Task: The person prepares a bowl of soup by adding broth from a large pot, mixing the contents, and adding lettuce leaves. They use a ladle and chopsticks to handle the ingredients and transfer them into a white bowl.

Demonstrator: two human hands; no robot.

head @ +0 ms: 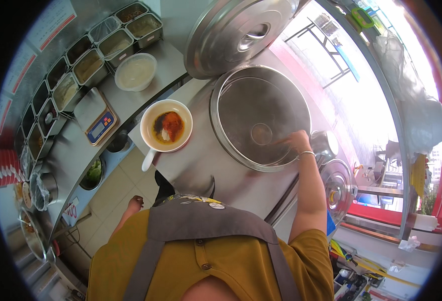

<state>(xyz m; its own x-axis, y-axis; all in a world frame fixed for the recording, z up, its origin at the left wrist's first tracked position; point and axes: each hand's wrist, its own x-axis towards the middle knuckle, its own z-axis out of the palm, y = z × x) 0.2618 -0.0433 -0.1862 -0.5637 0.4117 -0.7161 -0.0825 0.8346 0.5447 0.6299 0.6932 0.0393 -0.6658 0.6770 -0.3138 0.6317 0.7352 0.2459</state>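
Observation:
My right hand (299, 140) grips the handle of a ladle (261, 134) over the near right side of a large steel stockpot (214, 120). The ladle's round bowl is in the greyish, steaming liquid. Left of the pot, a white bowl with a handle (148, 137) stands on the steel worktop (191, 165). It holds orange-red powder, a dark seasoning, a pale paste and yellowish oil. My left hand (135, 203) hangs low at my side above the tiled floor, fingers curled, with nothing visible in it.
The big steel lid (221, 41) leans upright behind the pot. A small steel pot (324, 144) and another lid (335, 188) are close to my right arm. On the left counter are a digital scale (101, 126), a plastic tub (136, 71) and several seasoning containers (89, 67).

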